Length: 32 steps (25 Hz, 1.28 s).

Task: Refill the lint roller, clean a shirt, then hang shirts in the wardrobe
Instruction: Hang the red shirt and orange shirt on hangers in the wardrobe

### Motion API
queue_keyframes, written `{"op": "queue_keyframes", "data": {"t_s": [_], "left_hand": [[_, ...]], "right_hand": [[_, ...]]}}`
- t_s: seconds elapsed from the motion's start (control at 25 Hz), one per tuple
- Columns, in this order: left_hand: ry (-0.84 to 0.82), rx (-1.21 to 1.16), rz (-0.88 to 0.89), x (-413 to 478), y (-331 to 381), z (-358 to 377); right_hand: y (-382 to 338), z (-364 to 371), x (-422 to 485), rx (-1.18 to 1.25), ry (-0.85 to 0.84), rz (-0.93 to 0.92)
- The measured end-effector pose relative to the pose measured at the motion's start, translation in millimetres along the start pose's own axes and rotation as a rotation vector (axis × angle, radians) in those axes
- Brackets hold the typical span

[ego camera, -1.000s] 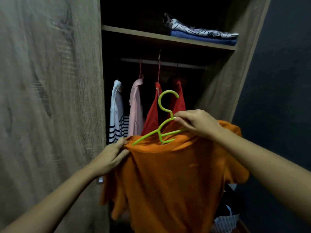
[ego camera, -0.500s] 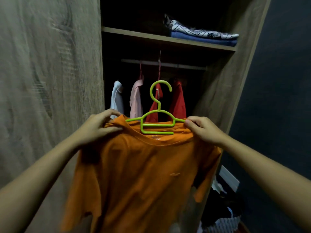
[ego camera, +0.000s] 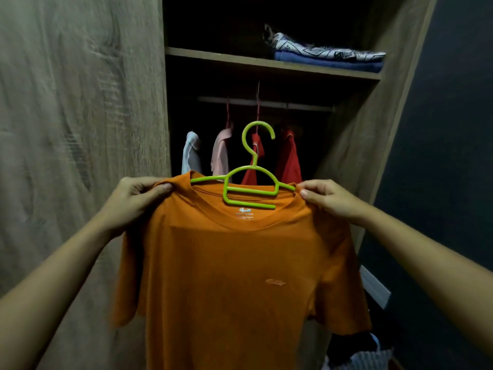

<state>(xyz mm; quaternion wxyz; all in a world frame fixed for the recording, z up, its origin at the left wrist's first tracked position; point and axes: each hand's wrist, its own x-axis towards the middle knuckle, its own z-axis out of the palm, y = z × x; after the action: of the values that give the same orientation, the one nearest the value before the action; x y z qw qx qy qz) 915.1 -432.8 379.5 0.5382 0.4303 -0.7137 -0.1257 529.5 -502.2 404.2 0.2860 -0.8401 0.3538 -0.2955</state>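
Observation:
An orange T-shirt [ego camera: 234,276] hangs spread out in front of the open wardrobe, on a lime-green hanger [ego camera: 252,186] whose hook points up. My left hand [ego camera: 133,201] pinches the shirt's left shoulder. My right hand [ego camera: 328,198] pinches the right shoulder at the hanger's tip. Behind the hook runs the wardrobe rail [ego camera: 266,104], with a white shirt [ego camera: 190,156], a pink shirt [ego camera: 221,150] and two red shirts [ego camera: 288,158] hanging from it.
The wardrobe door [ego camera: 80,129] stands close on the left, its side panel [ego camera: 373,116] on the right. A shelf [ego camera: 266,64] above the rail carries folded cloths [ego camera: 328,56]. A basket of clothes [ego camera: 357,356] sits low at the right by a dark wall.
Both hands moved out to the shirt's shoulders and levelled the hanger. The shirt now hangs flat and square to me, slightly higher and closer than before.

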Motion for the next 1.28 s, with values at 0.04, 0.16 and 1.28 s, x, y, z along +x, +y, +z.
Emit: {"op": "queue_keyframes", "data": {"t_s": [0.04,0.16,1.28], "left_hand": [[-0.013,-0.054,-0.018,0.8,0.1,0.6],[-0.131,-0.153,-0.125,5.9,5.1,1.4],[-0.011,0.111,-0.071,22.8,8.5,3.9]], "right_hand": [[0.9,-0.5,-0.1,-0.041,0.047,-0.005],[2.6,-0.1,-0.6,-0.052,0.172,0.003],[49.5,-70.0,-30.8,0.035,0.216,0.385]]}}
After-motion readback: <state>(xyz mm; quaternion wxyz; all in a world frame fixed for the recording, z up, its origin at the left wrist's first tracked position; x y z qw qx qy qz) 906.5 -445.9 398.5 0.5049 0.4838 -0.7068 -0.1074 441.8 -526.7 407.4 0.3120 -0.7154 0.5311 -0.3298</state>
